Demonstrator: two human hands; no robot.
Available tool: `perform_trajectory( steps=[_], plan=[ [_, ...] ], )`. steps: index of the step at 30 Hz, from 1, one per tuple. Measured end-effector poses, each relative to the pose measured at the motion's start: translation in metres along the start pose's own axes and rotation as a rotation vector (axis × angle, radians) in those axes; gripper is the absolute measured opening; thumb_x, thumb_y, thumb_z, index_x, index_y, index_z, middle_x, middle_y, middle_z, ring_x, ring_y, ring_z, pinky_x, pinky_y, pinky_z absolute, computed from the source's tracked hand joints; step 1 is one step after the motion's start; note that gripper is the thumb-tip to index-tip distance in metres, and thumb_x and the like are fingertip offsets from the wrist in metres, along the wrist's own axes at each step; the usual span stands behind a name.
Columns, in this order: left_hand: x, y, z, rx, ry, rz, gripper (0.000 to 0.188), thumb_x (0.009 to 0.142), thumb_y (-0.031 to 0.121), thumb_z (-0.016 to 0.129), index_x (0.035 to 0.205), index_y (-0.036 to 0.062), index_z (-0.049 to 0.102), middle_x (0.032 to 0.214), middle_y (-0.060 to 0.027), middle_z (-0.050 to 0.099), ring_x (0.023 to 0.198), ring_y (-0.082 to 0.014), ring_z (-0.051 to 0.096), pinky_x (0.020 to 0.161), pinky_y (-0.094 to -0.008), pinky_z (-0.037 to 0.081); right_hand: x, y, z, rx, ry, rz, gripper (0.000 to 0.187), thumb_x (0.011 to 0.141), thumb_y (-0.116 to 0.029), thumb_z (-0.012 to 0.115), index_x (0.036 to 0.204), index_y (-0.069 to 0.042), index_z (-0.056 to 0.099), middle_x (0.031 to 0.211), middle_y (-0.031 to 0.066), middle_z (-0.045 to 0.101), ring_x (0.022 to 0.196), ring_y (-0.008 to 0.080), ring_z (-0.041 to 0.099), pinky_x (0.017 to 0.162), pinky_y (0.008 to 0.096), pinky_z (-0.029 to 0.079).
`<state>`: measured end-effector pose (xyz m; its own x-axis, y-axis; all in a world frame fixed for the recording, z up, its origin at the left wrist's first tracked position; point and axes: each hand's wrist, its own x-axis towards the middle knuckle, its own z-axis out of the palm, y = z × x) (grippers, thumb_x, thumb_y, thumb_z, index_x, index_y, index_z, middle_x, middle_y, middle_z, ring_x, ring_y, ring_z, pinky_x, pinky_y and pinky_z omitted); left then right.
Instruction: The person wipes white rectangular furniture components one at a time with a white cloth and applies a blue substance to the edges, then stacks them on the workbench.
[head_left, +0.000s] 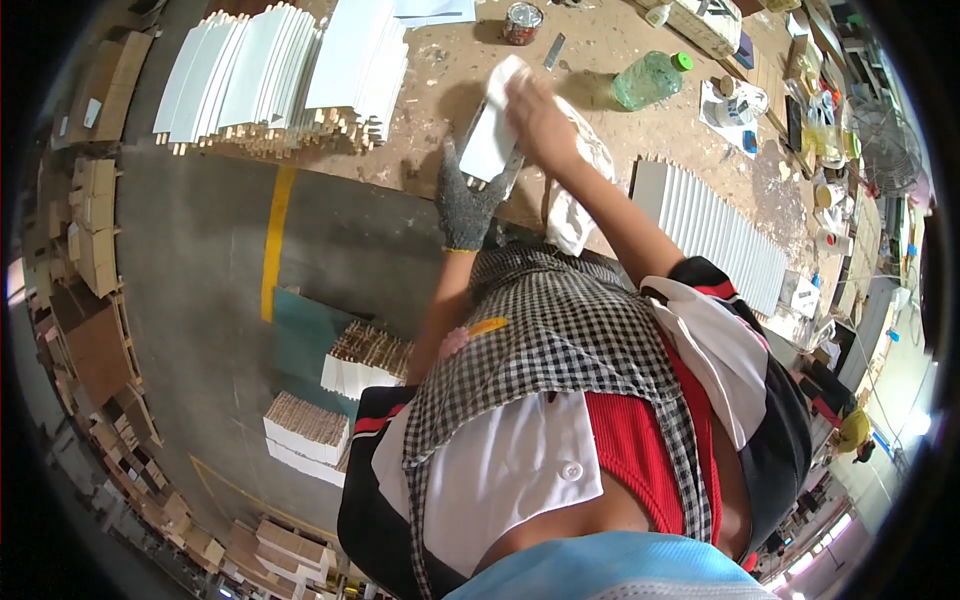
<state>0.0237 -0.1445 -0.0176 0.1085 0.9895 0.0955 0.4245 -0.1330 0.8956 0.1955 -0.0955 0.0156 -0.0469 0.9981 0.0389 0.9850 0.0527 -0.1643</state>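
A white wooden panel with small dowels at its near end lies at the front of the workbench. My left hand, in a grey knit glove with a yellow cuff, grips that near end, thumb along one side. My bare right hand presses a white cloth on the panel's far end, its fingers closed over the cloth. More white fabric lies under my right wrist and hangs at the bench edge. Whether both are one piece I cannot tell.
Stacked white panels with dowel ends stand at the bench's left. A row of panels lies at the right. Beyond are an open can, a metal blade and a green-capped bottle. More panels are stacked low at left.
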Motion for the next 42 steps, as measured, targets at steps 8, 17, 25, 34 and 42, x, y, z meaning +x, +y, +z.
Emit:
perform_trajectory(
  steps=[8,17,25,34,42],
  plan=[
    [0.004,0.001,0.003,-0.047,-0.011,0.024,0.11,0.075,0.05,0.081,0.151,-0.0045,0.023,0.144,-0.0266,0.045,0.13,-0.038,0.048,0.107,-0.0428,0.04,0.0,0.025,-0.006,0.022,0.267,-0.178,0.038,0.093,-0.014,0.058,0.131,-0.009,0.058,0.136,0.0143,0.057,0.119,0.028,0.059,0.095,0.0375,0.053],
    [0.006,0.007,-0.003,-0.107,-0.002,0.049,0.098,0.077,0.043,0.082,0.145,-0.0066,0.034,0.139,-0.0292,0.049,0.126,-0.0387,0.051,0.105,-0.0438,0.041,0.048,0.088,0.006,0.155,-0.077,0.076,0.03,0.097,-0.029,0.055,0.118,-0.011,0.069,0.115,0.0145,0.069,0.104,0.0337,0.066,0.095,0.0432,0.05],
    [0.007,-0.01,0.0,-0.334,0.095,-0.239,0.057,0.08,0.029,0.081,0.118,-0.0039,0.055,0.097,-0.0086,0.055,0.092,-0.0192,0.057,0.089,-0.034,0.049,0.003,0.109,-0.027,1.781,0.226,0.893,0.036,0.097,-0.034,0.054,0.11,-0.002,0.065,0.085,0.0048,0.066,0.07,0.016,0.061,0.062,0.0325,0.051],
    [0.002,0.001,-0.033,0.178,-0.218,0.47,0.044,0.084,0.014,0.073,0.123,0.0043,0.057,0.149,-0.0242,0.039,0.14,-0.0399,0.035,0.114,-0.0474,0.033,-0.066,0.103,-0.081,1.79,0.426,0.767,0.045,0.096,-0.04,0.054,0.124,-0.005,0.058,0.099,0.0095,0.067,0.074,0.0198,0.064,0.06,0.0287,0.052],
    [0.008,-0.007,0.009,-1.08,-0.119,-0.228,0.061,0.09,0.017,0.069,0.142,-0.0001,0.041,0.132,-0.0203,0.055,0.123,-0.0253,0.054,0.096,-0.0369,0.051,-0.061,-0.018,0.001,0.219,0.178,-0.502,0.042,0.098,-0.035,0.051,0.134,-0.016,0.057,0.144,0.0116,0.05,0.134,0.0255,0.048,0.115,0.0542,0.03]
  ],
)
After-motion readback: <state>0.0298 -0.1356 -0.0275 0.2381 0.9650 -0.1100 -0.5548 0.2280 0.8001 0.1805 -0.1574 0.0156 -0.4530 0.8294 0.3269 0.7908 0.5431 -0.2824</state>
